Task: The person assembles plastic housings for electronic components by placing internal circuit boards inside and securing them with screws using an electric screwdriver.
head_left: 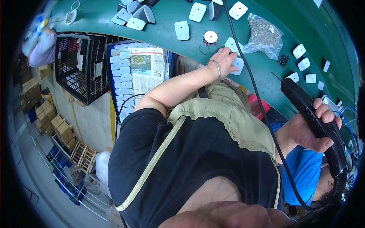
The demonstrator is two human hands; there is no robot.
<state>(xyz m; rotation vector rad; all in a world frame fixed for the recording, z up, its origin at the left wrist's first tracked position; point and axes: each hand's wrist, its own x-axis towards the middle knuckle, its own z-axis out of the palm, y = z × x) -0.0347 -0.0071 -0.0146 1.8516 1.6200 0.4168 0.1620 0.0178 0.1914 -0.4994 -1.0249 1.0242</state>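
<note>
My right hand (310,129) is wrapped around a black electric screwdriver (302,100), its thin bit pointing up and left over the table. My left hand (223,60), with a bangle at its wrist, is bent over a white rounded plate (238,66) at the table's near edge; fingers and thumb rest on it, partly hiding it. Touching its far side is another white plate (232,45). Left of these lies a round white part with a dark rim and thin wires (210,37). A clear bag of small grey pieces (265,33) lies beyond, beside a pile of tiny black pieces (283,60).
More white plates (197,12) lie about the green table (163,28), some heaped at the left. A black cable (249,68) hangs across the view. A bin with rows of white pieces and newspaper (147,66) stands left, near a black crate (81,68). Someone in blue (304,171) is at right.
</note>
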